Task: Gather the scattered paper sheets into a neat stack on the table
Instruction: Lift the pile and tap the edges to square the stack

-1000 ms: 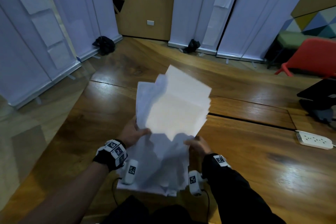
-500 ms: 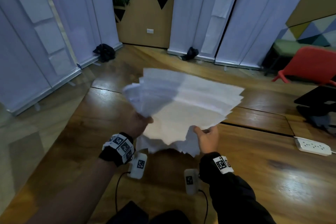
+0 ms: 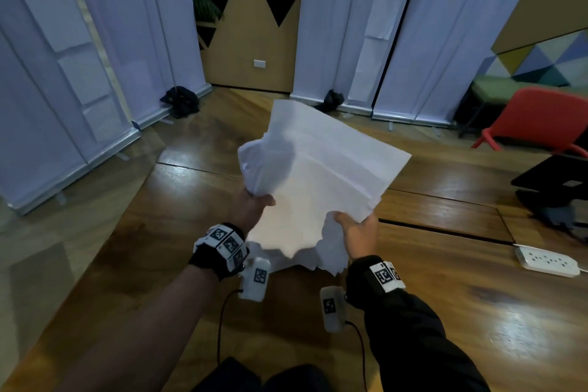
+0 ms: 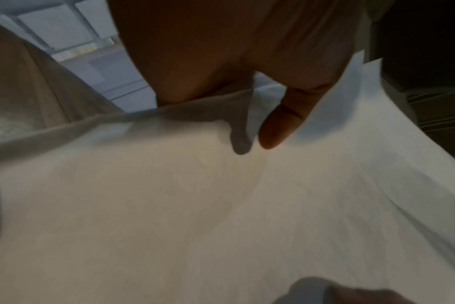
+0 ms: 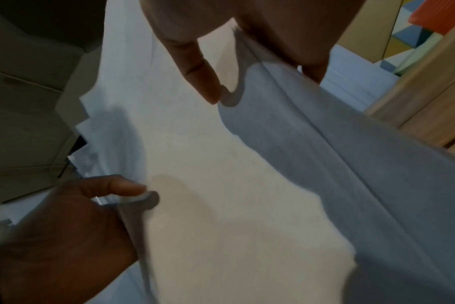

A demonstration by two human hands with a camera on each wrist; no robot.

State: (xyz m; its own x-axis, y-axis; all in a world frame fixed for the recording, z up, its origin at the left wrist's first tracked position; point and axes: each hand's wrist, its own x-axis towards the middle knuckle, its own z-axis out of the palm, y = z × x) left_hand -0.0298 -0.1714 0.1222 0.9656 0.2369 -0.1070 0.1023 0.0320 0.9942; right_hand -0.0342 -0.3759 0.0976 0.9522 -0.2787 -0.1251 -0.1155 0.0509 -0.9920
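Note:
A loose bundle of several white paper sheets (image 3: 321, 178) hangs in the air above the wooden table (image 3: 445, 312), its edges uneven and its left side curled over. My left hand (image 3: 254, 207) grips the bundle's left edge, thumb on top (image 4: 278, 123). My right hand (image 3: 359, 229) pinches the lower right corner, thumb on the top sheet (image 5: 203, 78), fingers hidden under the paper. In the right wrist view the left hand (image 5: 65, 226) shows holding the far edge of the sheets (image 5: 234, 185). The left wrist view is filled by the top sheet (image 4: 221, 216).
A white power strip (image 3: 547, 261) lies on the table at the right. A dark laptop stand (image 3: 553, 188) sits further right, a red chair (image 3: 537, 121) behind it. White banner screens (image 3: 381, 41) stand along the table's far and left sides.
The bundle was lifted off the table and turned: one second ago its lower part rested near the table edge; now it is wholly in the air, further forward, with both hands higher.

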